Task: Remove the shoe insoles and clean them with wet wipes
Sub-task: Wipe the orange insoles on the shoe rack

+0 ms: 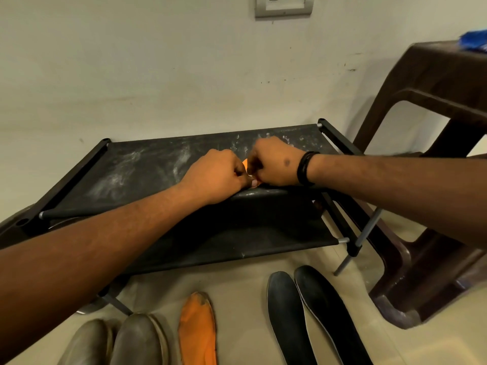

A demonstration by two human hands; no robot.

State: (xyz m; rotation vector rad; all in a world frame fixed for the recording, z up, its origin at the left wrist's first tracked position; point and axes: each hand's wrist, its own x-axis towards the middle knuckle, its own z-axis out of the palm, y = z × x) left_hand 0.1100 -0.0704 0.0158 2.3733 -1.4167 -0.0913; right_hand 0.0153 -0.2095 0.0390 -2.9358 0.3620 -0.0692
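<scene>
Floor nearest: brown shoes point(118, 341), one orange insole point(197, 330), two black insoles point(303, 317). Beyond, on the rack's top shelf point(137, 169), left hand point(218, 175) and right hand point(276, 162) curl together, pinching something orange point(245, 163), probably the other insole. Cleaning seems underway; wiping needs steady pressure.

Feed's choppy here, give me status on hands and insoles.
Both hands pinching small orange item over black fabric rack. Orange insole, two black insoles on floor. Nothing blocking.

Both arms reach forward; left hand point(216, 175) and right hand point(274, 162) meet knuckle to knuckle, fingers curled, pinching.
</scene>
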